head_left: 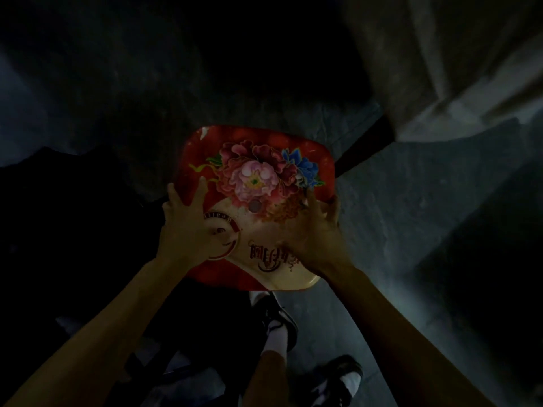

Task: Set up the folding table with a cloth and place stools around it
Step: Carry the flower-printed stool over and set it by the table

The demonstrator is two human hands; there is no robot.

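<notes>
**Both hands on one stool**

Your left hand (188, 224) and right hand (316, 230) clamp the floral stool (258, 177) seat's near edges, dead centre above the floor (396, 218). Cloth-draped table edge (470, 69) at 2 o'clock; stool placing looks unfinished.

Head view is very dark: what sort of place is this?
Probably a dim indoor room or storage corner: bare grey floor, pale wall at right. Both hands hold a floral red stool seat.

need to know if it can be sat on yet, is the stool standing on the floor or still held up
Cannot tell. Both hands, left and right, grip the stool seat from above; its legs and the floor under it are hidden in the dark.
</notes>
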